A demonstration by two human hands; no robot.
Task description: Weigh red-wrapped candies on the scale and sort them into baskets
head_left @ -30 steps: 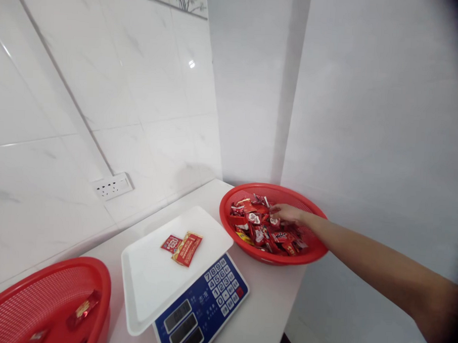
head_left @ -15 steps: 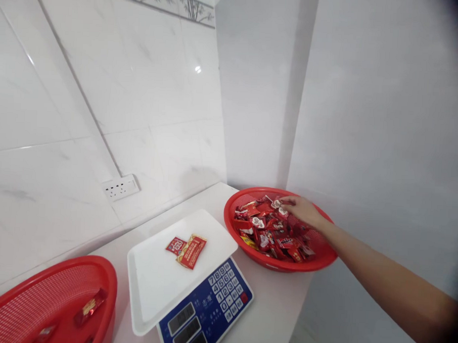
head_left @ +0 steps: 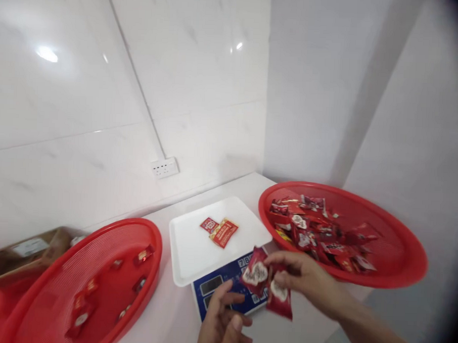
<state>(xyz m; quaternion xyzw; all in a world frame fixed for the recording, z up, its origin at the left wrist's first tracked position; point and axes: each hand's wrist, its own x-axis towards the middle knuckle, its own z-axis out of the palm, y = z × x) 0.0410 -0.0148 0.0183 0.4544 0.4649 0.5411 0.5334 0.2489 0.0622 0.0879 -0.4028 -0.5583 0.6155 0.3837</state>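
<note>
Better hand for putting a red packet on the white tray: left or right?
Right, I'd say: the right hand holds two red packets near the white tray. The left hand is open and looks empty.

A white socket (head_left: 165, 167) sits on marbled wall tiles (head_left: 210, 74).

Legible on the blue keypad (head_left: 244, 261): 7 and 8.
Printed dark on pale keys. On the held red wrappers (head_left: 255, 274), dark characters on white patches, too blurred to read. On the gold-edged packet (head_left: 224, 233) and the smaller red packet (head_left: 209, 224), pale lettering, too small to read. On the display window (head_left: 211, 284) and white carton label (head_left: 31, 247), only blur.
</note>
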